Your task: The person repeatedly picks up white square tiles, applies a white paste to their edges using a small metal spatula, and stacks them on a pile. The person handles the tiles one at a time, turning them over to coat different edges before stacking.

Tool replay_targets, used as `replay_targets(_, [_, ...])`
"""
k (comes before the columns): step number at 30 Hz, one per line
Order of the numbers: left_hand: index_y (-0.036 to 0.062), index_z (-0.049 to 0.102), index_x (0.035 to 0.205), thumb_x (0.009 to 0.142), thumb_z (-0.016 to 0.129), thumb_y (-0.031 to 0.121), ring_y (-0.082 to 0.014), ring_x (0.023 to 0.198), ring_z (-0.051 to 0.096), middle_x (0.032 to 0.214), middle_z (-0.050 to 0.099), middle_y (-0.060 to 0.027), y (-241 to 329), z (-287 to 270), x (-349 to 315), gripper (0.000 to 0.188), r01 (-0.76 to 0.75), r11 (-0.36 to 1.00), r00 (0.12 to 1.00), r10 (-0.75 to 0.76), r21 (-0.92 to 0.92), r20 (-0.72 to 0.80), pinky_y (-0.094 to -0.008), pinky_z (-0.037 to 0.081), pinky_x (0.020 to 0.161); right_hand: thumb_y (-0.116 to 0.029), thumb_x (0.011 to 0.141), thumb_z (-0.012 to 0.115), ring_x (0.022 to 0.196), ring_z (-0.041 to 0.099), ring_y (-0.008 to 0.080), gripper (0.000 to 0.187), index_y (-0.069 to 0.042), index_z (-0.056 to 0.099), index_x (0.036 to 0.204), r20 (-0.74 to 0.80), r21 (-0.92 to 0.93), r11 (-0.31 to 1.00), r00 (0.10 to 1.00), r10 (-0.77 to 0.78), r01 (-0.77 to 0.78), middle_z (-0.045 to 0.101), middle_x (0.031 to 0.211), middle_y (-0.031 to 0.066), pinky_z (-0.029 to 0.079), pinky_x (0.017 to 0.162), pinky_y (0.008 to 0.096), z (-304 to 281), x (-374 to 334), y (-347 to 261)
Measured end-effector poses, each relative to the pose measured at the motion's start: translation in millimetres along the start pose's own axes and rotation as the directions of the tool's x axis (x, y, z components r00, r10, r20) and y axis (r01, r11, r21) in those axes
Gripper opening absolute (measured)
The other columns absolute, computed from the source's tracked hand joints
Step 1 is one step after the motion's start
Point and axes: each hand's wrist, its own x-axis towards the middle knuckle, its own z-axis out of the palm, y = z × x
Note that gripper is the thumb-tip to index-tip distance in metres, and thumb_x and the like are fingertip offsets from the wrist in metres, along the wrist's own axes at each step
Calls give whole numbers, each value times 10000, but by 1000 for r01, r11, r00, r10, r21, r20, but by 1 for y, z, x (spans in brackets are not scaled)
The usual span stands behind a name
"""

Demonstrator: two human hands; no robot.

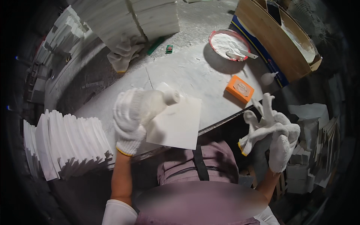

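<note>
A gloved right hand (pixel 285 139) grips a loose glove (pixel 259 129) beside the bench (pixel 215 95). Blur hides whether the left hand (pixel 131 112), above a white tile (pixel 182 125), holds anything; pinching the yellow-edged cuff (pixel 242 147) should steady the knit

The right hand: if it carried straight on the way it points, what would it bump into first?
Probably the orange box on the table, ahead and to the left of the right hand, though this single view leaves unclear whether the hand would pass above it.
</note>
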Motion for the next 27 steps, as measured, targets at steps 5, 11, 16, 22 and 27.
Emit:
replay_targets(5, [97,532,1409,784,740,223,-293,1232,543,1294,586,-107,25,5,16,671,-248,961,962,230,120,145,-463,364,1133,-255,901,686,1084,648,298,362,-14,539,1128,105,283,957,990,-99,65,668,1118,176,473,1027,478,16,1,-4])
replay_targets(11, [132,583,1367,771,769,215,-268,1206,565,1259,612,-77,23,22,23,630,-358,899,934,347,253,91,-461,399,1110,-189,917,629,1087,633,261,312,-16,529,1157,79,398,914,996,48,-75,635,1112,145,478,1021,438,17,-16,2])
replay_targets(16, [158,606,1342,780,744,161,-259,1166,584,1210,626,-56,33,22,30,579,-371,885,928,362,283,83,-448,409,1100,-177,932,609,1052,632,235,301,-11,520,1167,123,309,946,990,69,-104,621,1119,143,498,982,408,13,-15,-1])
replay_targets(22, [175,628,1316,788,715,123,-234,1151,589,1189,631,-27,36,26,32,538,-379,875,924,372,302,85,-422,411,1088,-213,943,618,1035,624,234,312,-6,529,1158,117,281,956,992,56,-87,615,1158,155,497,969,396,20,-13,-5])
replay_targets(27, [176,619,1322,792,703,106,-225,1142,592,1186,626,-19,45,27,39,541,-366,888,930,355,278,91,-420,414,1078,-234,951,621,1037,622,231,315,-1,538,1146,123,283,957,992,26,-60,622,1182,171,489,978,387,23,-9,0])
